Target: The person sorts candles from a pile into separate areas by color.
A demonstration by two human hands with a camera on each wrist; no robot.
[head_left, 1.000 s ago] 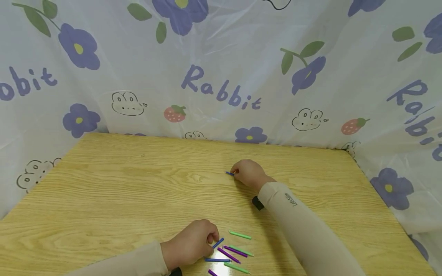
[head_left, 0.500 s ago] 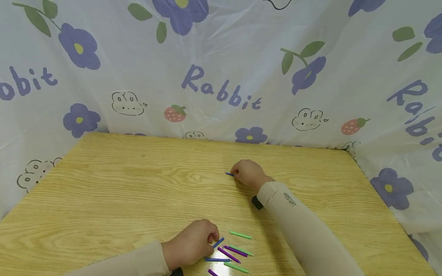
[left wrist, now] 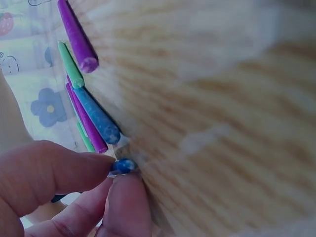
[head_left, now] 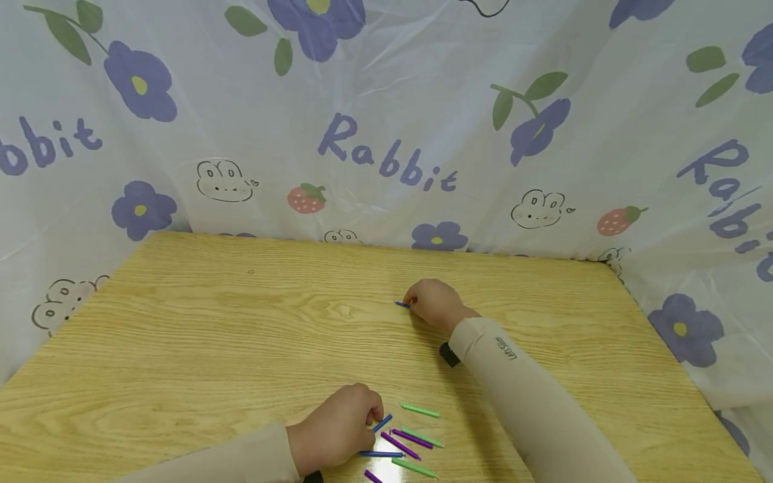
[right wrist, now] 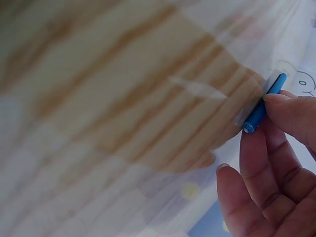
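Far out on the table, my right hand pinches a thin blue candle between thumb and fingertips, low over the wood. Nearer the front edge, my left hand holds another blue candle between thumb and finger; its end shows close to the tabletop. Beside the left fingers lies a loose blue candle. Just right of that hand are purple candles and green candles, some crossing or lying close together. One purple candle is partly cut off at the bottom of the head view.
The wood-grain table reaches back to a white curtain printed with flowers, rabbits and strawberries. More of this curtain hangs at both sides. My right forearm stretches across the table, to the right of the candles.
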